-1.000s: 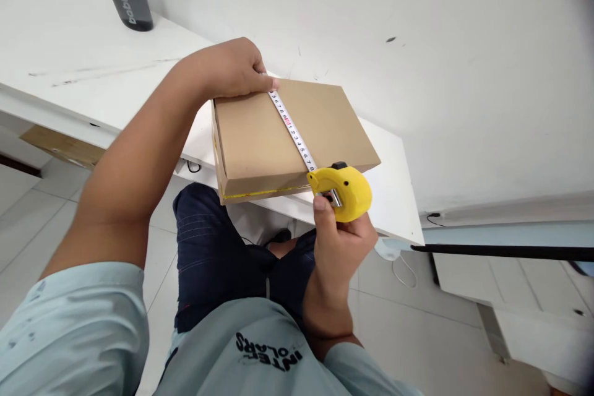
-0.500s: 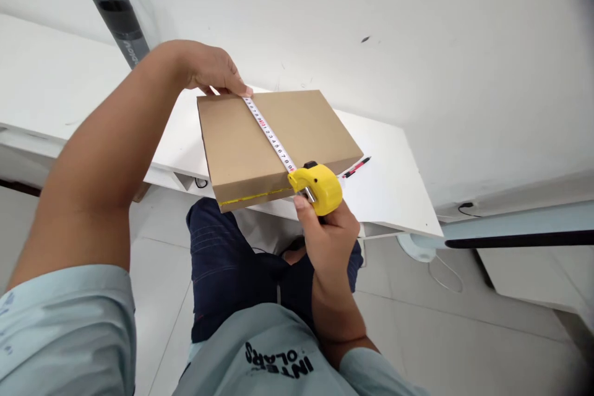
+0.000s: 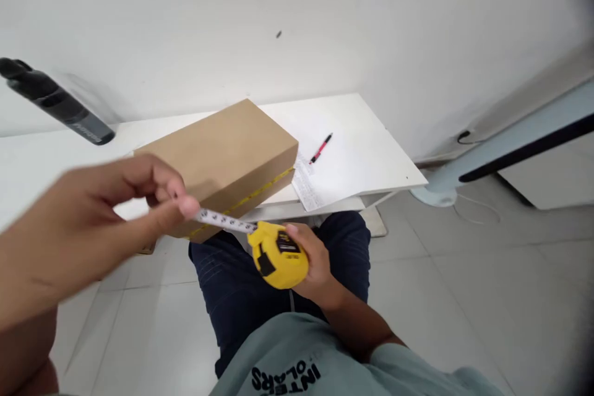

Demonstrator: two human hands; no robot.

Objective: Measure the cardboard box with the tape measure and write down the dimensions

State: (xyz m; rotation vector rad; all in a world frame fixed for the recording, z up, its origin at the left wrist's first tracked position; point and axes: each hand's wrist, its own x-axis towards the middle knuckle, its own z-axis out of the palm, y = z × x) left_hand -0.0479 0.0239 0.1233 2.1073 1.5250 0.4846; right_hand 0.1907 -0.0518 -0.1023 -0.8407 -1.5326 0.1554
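A brown cardboard box [image 3: 223, 151] with yellow tape along its near edge lies on the white desk [image 3: 366, 161]. My right hand [image 3: 313, 260] grips a yellow tape measure [image 3: 278, 255] in front of the box, above my lap. A short length of white tape blade [image 3: 225, 221] runs from it to my left hand [image 3: 116, 210], whose thumb and fingers pinch the blade's end. Both hands are off the box, just in front of its near edge.
A sheet of paper [image 3: 334, 176] with a red and black pen [image 3: 321, 148] lies on the desk right of the box. A dark bottle [image 3: 55, 102] stands at the back left. A white wall is behind; tiled floor and a pale bar [image 3: 510, 148] lie right.
Both hands have lifted off the box and come toward me. The blade, stretched across the box top before, is now much shorter. The view has swung right.
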